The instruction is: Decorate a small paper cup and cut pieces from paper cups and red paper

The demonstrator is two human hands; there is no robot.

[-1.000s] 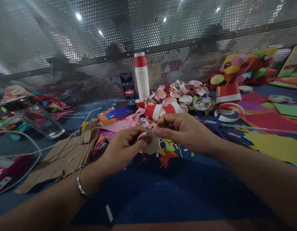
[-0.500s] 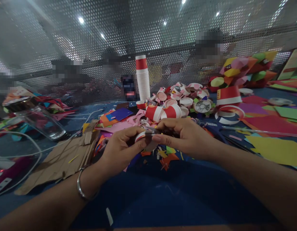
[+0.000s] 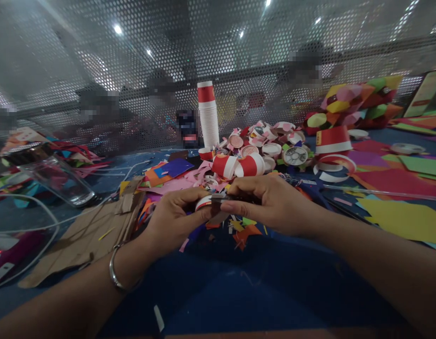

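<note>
My left hand [image 3: 177,216] pinches a piece of a red-and-white paper cup [image 3: 203,202] between thumb and fingers, held above the blue table. Close beside it, my right hand [image 3: 270,202] is closed on a thin grey metal blade [image 3: 218,198], which lies against the cup piece. The handle end is hidden by my fingers, so I cannot tell whether it belongs to scissors or a cutter. Just behind my hands, two red-and-white paper cups [image 3: 251,164] lie on their sides among paper scraps.
A tall stack of paper cups [image 3: 208,117] stands behind, beside a heap of cut cup pieces [image 3: 267,139]. Flattened cardboard [image 3: 80,238], a glass jar [image 3: 59,176] and a white cable [image 3: 50,205] lie left. Coloured paper [image 3: 404,219] covers the right. A perforated metal screen [image 3: 232,52] rises behind.
The blade between my hands has turned, showing a broader flat grey face across the cup piece. My hands stay almost in place, and the whole view has shifted slightly.
</note>
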